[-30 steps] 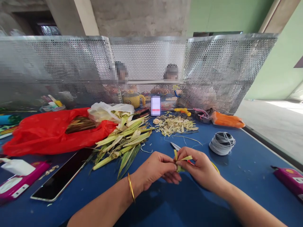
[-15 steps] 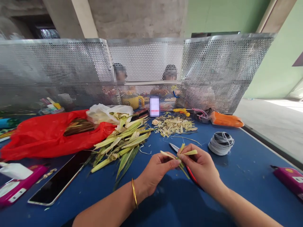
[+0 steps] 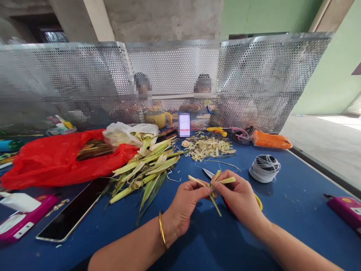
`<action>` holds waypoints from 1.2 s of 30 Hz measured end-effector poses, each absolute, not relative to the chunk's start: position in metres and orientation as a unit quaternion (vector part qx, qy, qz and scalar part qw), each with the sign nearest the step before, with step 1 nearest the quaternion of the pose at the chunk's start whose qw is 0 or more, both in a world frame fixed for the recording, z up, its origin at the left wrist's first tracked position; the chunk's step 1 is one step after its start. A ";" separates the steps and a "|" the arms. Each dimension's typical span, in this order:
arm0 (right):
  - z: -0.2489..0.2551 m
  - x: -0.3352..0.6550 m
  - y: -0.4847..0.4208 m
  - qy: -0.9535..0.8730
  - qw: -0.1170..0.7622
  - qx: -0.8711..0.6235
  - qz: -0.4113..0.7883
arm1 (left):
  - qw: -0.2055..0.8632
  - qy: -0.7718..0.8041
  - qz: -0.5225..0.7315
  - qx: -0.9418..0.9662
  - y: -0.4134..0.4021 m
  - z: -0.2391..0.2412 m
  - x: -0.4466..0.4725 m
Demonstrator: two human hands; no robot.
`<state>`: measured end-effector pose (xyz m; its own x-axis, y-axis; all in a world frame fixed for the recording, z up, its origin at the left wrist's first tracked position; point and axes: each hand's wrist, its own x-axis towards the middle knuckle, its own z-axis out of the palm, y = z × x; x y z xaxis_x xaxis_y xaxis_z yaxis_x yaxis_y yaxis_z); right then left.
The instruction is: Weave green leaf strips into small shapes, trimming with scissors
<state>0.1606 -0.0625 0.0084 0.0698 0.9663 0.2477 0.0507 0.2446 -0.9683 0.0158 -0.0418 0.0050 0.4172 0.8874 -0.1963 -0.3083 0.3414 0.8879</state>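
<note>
Between my two hands is a small cross of pale green corn husk strips (image 3: 216,206), its ends sticking out several ways. My left hand (image 3: 189,199) pinches its left side between thumb and fingers; a gold bangle (image 3: 162,230) circles that wrist. With thumb and forefinger my right hand (image 3: 238,194) grips the strips near the crossing, one end pointing right. Scissors (image 3: 208,173) lie on the blue table under my right hand, blade tip and part of a yellow-red handle showing. The crossing itself is partly hidden by my fingertips.
A pile of corn husks (image 3: 146,169) and a red plastic bag (image 3: 56,162) lie left. Husk scraps (image 3: 210,146) sit ahead, before a lit phone (image 3: 184,124) and a perforated metal screen (image 3: 175,64). A spool of grey cord (image 3: 264,168) stands right; a dark phone (image 3: 73,210) lies left.
The husk strips have turned slightly in my fingers, and the lower end now points further down. My hands have shifted only a little; more of the scissors' yellow handle shows.
</note>
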 end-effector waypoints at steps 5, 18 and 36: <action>0.006 0.159 -0.062 -0.530 0.572 -0.470 0.415 | 0.741 0.366 0.428 0.365 -0.045 0.006 0.019; 0.015 0.180 -0.061 -0.674 0.461 -0.463 0.344 | 0.741 0.386 0.398 0.379 -0.040 0.006 0.014; 0.021 0.183 -0.061 -0.790 0.338 -0.494 0.134 | 0.740 0.363 0.355 0.441 -0.032 0.007 0.008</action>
